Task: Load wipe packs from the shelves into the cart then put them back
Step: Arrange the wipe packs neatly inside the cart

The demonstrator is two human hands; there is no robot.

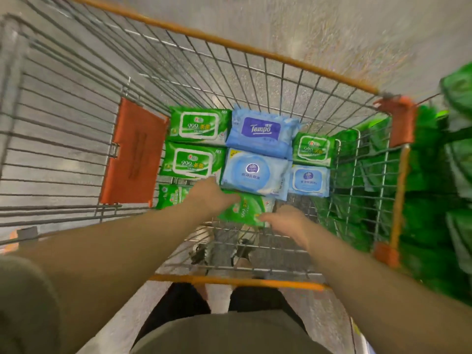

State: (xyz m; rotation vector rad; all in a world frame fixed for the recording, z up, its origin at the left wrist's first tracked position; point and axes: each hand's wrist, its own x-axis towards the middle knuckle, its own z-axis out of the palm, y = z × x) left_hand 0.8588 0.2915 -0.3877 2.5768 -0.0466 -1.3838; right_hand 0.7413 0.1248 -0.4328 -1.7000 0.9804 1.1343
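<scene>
Both hands, left (212,198) and right (286,218), are pinching the near green wipe pack (245,208) in the cart (229,44), likely needing a lift toward the shelves.

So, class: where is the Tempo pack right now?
The Tempo pack lies at the cart's far end, in the middle column, between two green packs.
</scene>
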